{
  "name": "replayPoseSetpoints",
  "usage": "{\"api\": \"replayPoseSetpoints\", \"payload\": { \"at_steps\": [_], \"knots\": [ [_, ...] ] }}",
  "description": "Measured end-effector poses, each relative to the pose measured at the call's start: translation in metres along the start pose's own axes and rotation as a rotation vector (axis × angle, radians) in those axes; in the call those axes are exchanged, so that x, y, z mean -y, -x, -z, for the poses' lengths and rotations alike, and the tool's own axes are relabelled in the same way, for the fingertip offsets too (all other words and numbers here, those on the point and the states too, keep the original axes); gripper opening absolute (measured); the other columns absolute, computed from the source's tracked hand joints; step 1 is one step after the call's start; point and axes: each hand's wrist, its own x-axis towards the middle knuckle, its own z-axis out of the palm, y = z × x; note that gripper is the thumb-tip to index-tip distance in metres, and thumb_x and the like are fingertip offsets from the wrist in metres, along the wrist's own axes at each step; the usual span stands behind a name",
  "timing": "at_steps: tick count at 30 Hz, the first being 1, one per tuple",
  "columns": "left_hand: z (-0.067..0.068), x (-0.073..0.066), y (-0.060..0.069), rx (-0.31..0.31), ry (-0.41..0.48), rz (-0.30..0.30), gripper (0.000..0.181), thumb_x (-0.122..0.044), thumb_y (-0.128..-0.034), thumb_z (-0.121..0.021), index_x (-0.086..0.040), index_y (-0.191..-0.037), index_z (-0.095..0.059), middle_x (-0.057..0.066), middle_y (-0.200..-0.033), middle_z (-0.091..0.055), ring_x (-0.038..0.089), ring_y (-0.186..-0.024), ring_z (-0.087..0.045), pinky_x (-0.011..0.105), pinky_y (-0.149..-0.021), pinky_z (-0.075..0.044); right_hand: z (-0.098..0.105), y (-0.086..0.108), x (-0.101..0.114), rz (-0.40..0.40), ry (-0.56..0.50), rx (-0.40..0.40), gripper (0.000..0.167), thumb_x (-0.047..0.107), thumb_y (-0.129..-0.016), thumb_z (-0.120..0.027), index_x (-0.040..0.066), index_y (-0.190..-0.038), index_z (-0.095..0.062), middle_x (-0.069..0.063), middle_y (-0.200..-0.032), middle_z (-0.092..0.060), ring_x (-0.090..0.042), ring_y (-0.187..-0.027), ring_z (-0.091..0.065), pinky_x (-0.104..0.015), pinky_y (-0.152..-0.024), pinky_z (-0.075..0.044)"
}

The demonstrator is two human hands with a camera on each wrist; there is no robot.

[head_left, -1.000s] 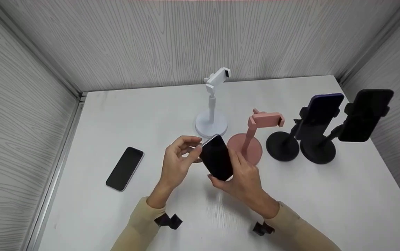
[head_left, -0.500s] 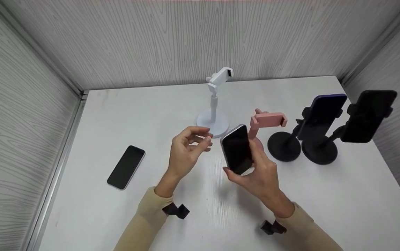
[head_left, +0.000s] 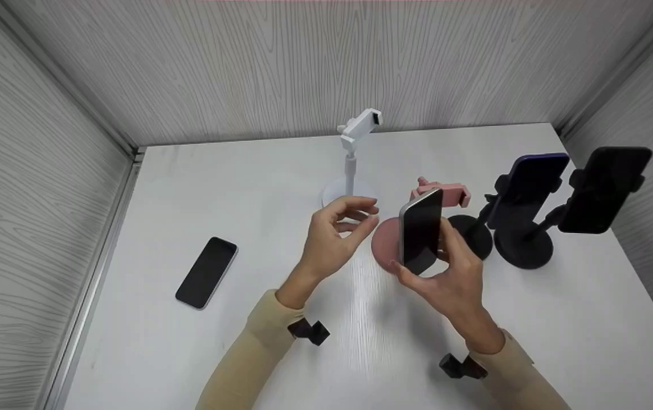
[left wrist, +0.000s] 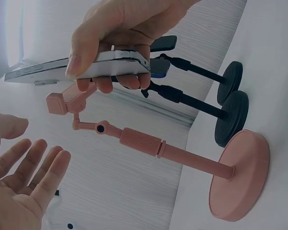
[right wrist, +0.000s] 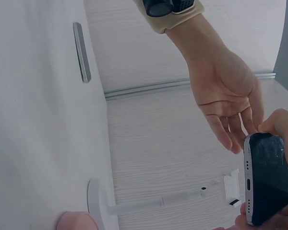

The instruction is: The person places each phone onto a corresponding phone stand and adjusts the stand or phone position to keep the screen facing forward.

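Note:
A dark-screened smartphone [head_left: 421, 230] with a silver edge is gripped by my right hand [head_left: 454, 279], thumb on one side and fingers on the other. It is held up in front of the pink phone stand [head_left: 388, 245], hiding much of the stand's post. In the left wrist view the pink stand [left wrist: 192, 160] shows whole, its clamp just below the held phone [left wrist: 105, 64]. My left hand [head_left: 338, 236] is in the air left of the phone, fingers loosely bent, holding nothing. Behind it stands a white phone stand [head_left: 350, 171] with nothing in its clamp.
Another phone [head_left: 207, 273] lies face up on the left of the white table [head_left: 150, 228]. To the right, two black stands hold a blue-edged phone [head_left: 529, 188] and a black phone [head_left: 605, 191]. Wood-grain panels [head_left: 281, 68] surround the table.
My right hand has carried the phone rightward, from beside the pink stand to in front of it, turning it more upright. My left hand has come off the phone and followed to the right.

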Motion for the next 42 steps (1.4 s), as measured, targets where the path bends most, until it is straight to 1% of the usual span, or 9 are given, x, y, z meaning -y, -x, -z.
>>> {"api": "replayPoseSetpoints", "payload": {
  "at_steps": [3, 6, 12, 17, 20, 26, 31, 38, 42],
  "knots": [
    [-0.006, -0.001, -0.004, 0.019, 0.007, -0.018, 0.029, -0.006, -0.0979, -0.071, 0.006, -0.125, -0.069, 0.021, -0.116, -0.075, 0.032, -0.102, -0.075, 0.036, -0.085, -0.067, 0.004, -0.001, -0.002, -0.022, -0.020, -0.010, 0.085, 0.013, -0.063, -0.098, -0.008, -0.137, -0.061, -0.017, -0.104, -0.074, -0.022, -0.085, -0.073, -0.012, -0.079, -0.060],
    [-0.012, 0.000, -0.008, 0.034, 0.019, -0.020, 0.031, -0.006, -0.0973, -0.072, 0.005, -0.126, -0.068, 0.022, -0.117, -0.075, 0.032, -0.103, -0.074, 0.036, -0.086, -0.066, 0.006, -0.002, -0.004, -0.040, -0.030, -0.025, 0.085, 0.009, -0.063, -0.098, -0.008, -0.137, -0.061, -0.018, -0.102, -0.075, -0.019, -0.087, -0.073, -0.010, -0.081, -0.059],
    [-0.022, 0.000, -0.016, 0.051, 0.050, 0.007, 0.034, -0.006, -0.0956, -0.074, 0.005, -0.127, -0.068, 0.022, -0.118, -0.074, 0.032, -0.104, -0.074, 0.029, -0.085, -0.066, 0.010, -0.005, -0.011, -0.064, -0.041, -0.046, 0.084, 0.005, -0.064, -0.097, -0.007, -0.138, -0.061, -0.020, -0.098, -0.077, -0.022, -0.083, -0.074, -0.010, -0.076, -0.060],
    [-0.031, -0.004, -0.026, 0.070, 0.082, 0.009, 0.037, -0.005, -0.0940, -0.077, 0.006, -0.128, -0.067, 0.023, -0.120, -0.074, 0.032, -0.103, -0.075, 0.030, -0.086, -0.066, 0.013, -0.008, -0.014, -0.085, -0.043, -0.048, 0.083, 0.006, -0.064, -0.098, -0.007, -0.137, -0.062, -0.019, -0.095, -0.078, -0.023, -0.081, -0.075, -0.011, -0.072, -0.060],
    [-0.035, -0.006, -0.031, 0.082, 0.095, 0.014, 0.039, -0.006, -0.0937, -0.077, 0.007, -0.129, -0.067, 0.024, -0.122, -0.073, 0.030, -0.103, -0.075, 0.030, -0.088, -0.066, 0.014, -0.009, -0.014, -0.102, -0.050, -0.048, 0.083, 0.005, -0.064, -0.098, -0.006, -0.138, -0.063, -0.019, -0.095, -0.078, -0.018, -0.082, -0.075, -0.011, -0.071, -0.060],
    [-0.039, -0.007, -0.035, 0.099, 0.102, 0.010, 0.039, -0.003, -0.0925, -0.078, 0.009, -0.128, -0.067, 0.025, -0.122, -0.073, 0.030, -0.106, -0.075, 0.029, -0.089, -0.065, 0.013, -0.009, -0.014, -0.110, -0.060, -0.041, 0.081, 0.005, -0.065, -0.098, -0.004, -0.138, -0.064, -0.019, -0.096, -0.079, -0.013, -0.085, -0.075, -0.011, -0.072, -0.059],
    [-0.042, -0.006, -0.037, 0.099, 0.100, 0.000, 0.036, -0.002, -0.0925, -0.078, 0.009, -0.126, -0.069, 0.025, -0.122, -0.073, 0.031, -0.107, -0.075, 0.028, -0.090, -0.065, 0.013, -0.009, -0.015, -0.111, -0.040, -0.052, 0.081, 0.006, -0.065, -0.098, -0.004, -0.138, -0.064, -0.018, -0.097, -0.079, -0.018, -0.084, -0.075, -0.011, -0.073, -0.059],
    [-0.042, -0.005, -0.038, 0.105, 0.099, 0.017, 0.033, -0.001, -0.0932, -0.077, 0.008, -0.124, -0.070, 0.024, -0.120, -0.075, 0.032, -0.108, -0.075, 0.028, -0.091, -0.065, 0.011, -0.008, -0.015, -0.112, -0.022, -0.069, 0.083, 0.006, -0.065, -0.098, -0.005, -0.139, -0.063, -0.019, -0.097, -0.079, -0.025, -0.082, -0.075, -0.011, -0.071, -0.059],
    [-0.041, -0.007, -0.042, 0.117, 0.097, 0.013, 0.031, 0.000, -0.0928, -0.077, 0.009, -0.121, -0.071, 0.025, -0.117, -0.075, 0.031, -0.106, -0.076, 0.028, -0.091, -0.065, 0.010, -0.011, -0.014, -0.115, -0.021, -0.088, 0.083, 0.006, -0.065, -0.098, -0.005, -0.139, -0.064, -0.019, -0.095, -0.079, -0.026, -0.079, -0.074, -0.011, -0.069, -0.058]
  ]
}}
